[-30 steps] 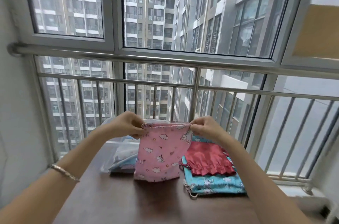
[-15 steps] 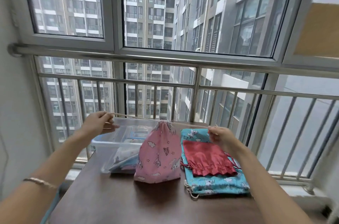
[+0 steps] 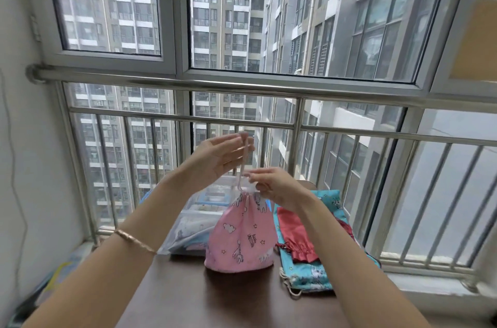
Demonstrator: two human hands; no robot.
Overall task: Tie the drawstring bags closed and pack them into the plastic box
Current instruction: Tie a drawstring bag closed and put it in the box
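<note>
1. The left hand (image 3: 223, 159) and right hand (image 3: 274, 189), spread wide apart half a second earlier, now meet above the pink cartoon-print fabric drawstring bag (image 3: 242, 239).
2. The left hand, raised and blurred, pinches the pale drawstring cord (image 3: 242, 166) at its fingertips; the cord now runs upright, not sideways.
3. The right hand pinches the cord just above the gathered neck.
4. The bag stands unmoved on the dark brown worktop (image 3: 215, 300), against the clear plastic box (image 3: 188, 223).
</note>
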